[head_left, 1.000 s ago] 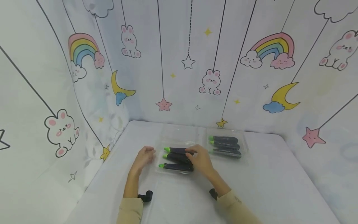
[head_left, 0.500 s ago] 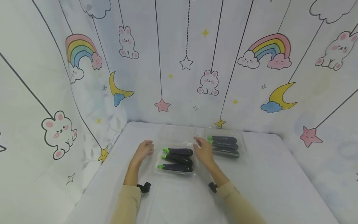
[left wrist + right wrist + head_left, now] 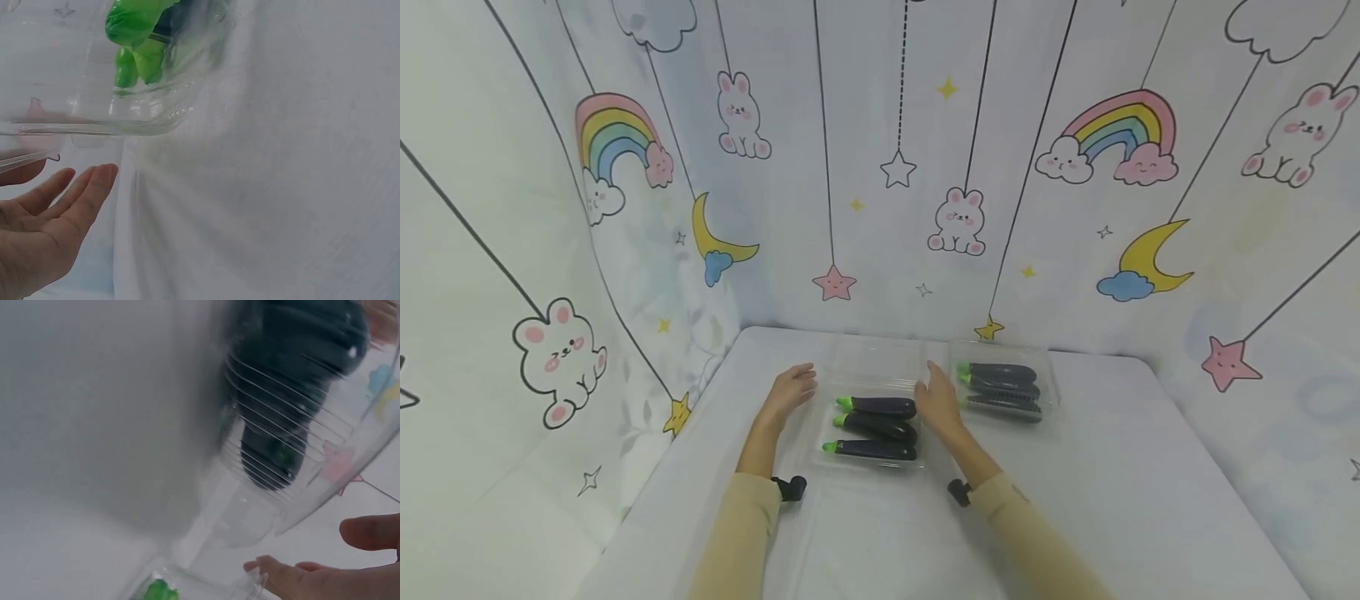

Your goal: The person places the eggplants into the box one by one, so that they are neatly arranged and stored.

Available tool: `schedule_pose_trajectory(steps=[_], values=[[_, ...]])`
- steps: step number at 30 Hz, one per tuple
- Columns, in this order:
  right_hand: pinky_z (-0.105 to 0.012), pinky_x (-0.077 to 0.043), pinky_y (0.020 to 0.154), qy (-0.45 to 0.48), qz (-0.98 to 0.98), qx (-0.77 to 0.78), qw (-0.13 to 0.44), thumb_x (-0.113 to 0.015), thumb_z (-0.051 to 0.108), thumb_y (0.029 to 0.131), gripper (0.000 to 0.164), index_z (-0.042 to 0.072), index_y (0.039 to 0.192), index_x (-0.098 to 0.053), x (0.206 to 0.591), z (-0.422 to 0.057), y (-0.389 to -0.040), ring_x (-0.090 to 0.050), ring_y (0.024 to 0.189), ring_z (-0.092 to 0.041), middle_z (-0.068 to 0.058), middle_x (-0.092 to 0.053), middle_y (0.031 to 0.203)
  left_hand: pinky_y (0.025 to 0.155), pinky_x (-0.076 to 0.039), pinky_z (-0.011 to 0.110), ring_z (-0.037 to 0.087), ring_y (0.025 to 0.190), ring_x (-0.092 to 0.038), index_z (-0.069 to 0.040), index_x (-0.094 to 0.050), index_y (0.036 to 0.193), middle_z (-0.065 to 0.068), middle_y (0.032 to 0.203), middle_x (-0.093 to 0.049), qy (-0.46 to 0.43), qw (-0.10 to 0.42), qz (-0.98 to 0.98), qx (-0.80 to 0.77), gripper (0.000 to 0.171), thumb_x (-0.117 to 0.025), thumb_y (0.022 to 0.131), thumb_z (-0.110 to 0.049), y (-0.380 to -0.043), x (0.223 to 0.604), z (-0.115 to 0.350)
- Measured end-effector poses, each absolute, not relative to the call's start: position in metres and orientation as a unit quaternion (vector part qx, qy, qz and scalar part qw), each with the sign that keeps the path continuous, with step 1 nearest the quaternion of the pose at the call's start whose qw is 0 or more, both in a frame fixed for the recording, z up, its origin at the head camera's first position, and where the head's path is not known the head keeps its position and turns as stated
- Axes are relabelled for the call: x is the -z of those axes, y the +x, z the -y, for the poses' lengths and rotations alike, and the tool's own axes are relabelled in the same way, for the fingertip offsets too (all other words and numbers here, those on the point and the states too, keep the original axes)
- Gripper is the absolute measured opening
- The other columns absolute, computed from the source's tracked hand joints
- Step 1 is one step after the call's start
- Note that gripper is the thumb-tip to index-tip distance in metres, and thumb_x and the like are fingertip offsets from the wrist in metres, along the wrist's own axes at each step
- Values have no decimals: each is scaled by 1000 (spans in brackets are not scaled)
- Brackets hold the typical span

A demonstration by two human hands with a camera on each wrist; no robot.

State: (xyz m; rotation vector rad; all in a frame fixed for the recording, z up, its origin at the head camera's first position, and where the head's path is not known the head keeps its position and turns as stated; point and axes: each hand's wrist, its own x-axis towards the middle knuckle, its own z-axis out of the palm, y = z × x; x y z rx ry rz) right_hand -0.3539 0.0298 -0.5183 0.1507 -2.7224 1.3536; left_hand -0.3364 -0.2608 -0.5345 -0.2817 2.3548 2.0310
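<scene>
Three dark eggplants (image 3: 880, 427) with green stem ends lie side by side in a clear plastic box (image 3: 868, 465). Its clear lid (image 3: 876, 358) lies folded back on the far side. My left hand (image 3: 792, 390) is at the box's left side near the lid, fingers extended. In the left wrist view, the left hand (image 3: 50, 222) has straight fingers just below the clear rim (image 3: 94, 128), with the thumb partly behind the plastic. At the box's right side, my right hand (image 3: 938, 403) has its fingers extended beside the lid. The right wrist view shows the right hand's fingers (image 3: 312, 578) straight and the thumb apart.
A second clear box (image 3: 1051, 392) holding three eggplants (image 3: 1000, 390) stands to the right, close to my right hand. Both boxes stand on a white-covered table (image 3: 1112, 500), with a patterned curtain (image 3: 880, 233) right behind. Black wrist cameras (image 3: 792, 489) sit by my sleeves.
My right hand has left the farthest eggplant and moved to the box's right side, by the lid. My left hand has moved slightly forward toward the lid.
</scene>
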Motion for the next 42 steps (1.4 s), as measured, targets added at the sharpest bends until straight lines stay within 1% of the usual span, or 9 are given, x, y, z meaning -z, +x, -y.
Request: schedule_pose_trajectory(steps=[7, 14, 17, 20, 24, 32, 35, 37, 42], values=[[-55, -27, 125, 54, 902, -427, 30, -45, 11, 102, 61, -14, 155, -30, 508, -25, -354, -34, 150, -47, -34, -36, 160, 119, -41, 48, 42, 145, -44, 8, -39, 155, 30, 157, -44, -79, 10, -755, -650, 54, -49, 104, -2, -342, 544, 258], [-54, -24, 126, 39, 908, -417, 5, -43, 8, 103, 63, -19, 156, -20, 512, -20, -354, -28, 152, -48, -36, -27, 162, 120, -38, 53, 40, 144, -46, 2, -46, 154, 22, 155, -50, -85, 8, -790, -607, 56, -55, 100, -10, -346, 547, 252], [-55, -42, 117, 34, 922, -386, 3, -45, 2, 99, 60, -21, 151, -28, 516, -19, -357, -49, 138, -49, -40, -45, 149, 121, -37, 53, 40, 145, -47, 1, -47, 154, 21, 156, -50, -89, 9, -783, -616, 56, -55, 100, -11, -346, 547, 251], [-53, -58, 95, 28, 935, -353, -3, -49, -2, 95, 47, -19, 138, -45, 519, -18, -361, -66, 108, -43, -35, -63, 123, 120, -39, 51, 38, 144, -48, 1, -46, 154, 22, 155, -51, -89, 7, -771, -630, 56, -56, 99, -9, -347, 547, 249], [-49, -59, 83, 12, 938, -346, -7, -54, -3, 91, 28, -13, 117, -57, 520, -18, -364, -65, 91, -36, -24, -65, 102, 119, -41, 49, 38, 143, -50, 2, -45, 154, 23, 155, -50, -85, 5, -754, -652, 59, -56, 97, -4, -348, 549, 248], [-46, -59, 79, -2, 941, -340, -7, -53, -1, 94, 20, -12, 109, -60, 522, -21, -369, -61, 84, -33, -21, -63, 95, 118, -43, 48, 38, 139, -54, 4, -42, 155, 26, 157, -46, -85, 6, -716, -693, 58, -54, 99, 2, -349, 550, 247], [-47, -60, 83, -2, 943, -333, -10, -49, 4, 99, 27, -14, 116, -60, 522, -22, -370, -64, 90, -36, -25, -65, 102, 118, -43, 47, 39, 139, -54, 5, -40, 156, 27, 159, -43, -82, 7, -700, -709, 58, -52, 99, 4, -349, 549, 246], [-50, -59, 92, -5, 939, -343, -13, -47, 6, 102, 34, -16, 127, -57, 521, -21, -370, -66, 104, -41, -29, -65, 116, 117, -44, 47, 39, 139, -54, 6, -40, 155, 28, 159, -42, -85, 6, -692, -717, 57, -52, 99, 5, -348, 548, 246], [-55, -48, 111, -17, 927, -375, -8, -45, 7, 104, 47, -15, 145, -45, 521, -20, -369, -54, 133, -48, -33, -55, 142, 117, -44, 45, 43, 140, -51, 9, -39, 154, 29, 158, -43, -87, -3, -669, -738, 55, -52, 101, 6, -345, 543, 245]])
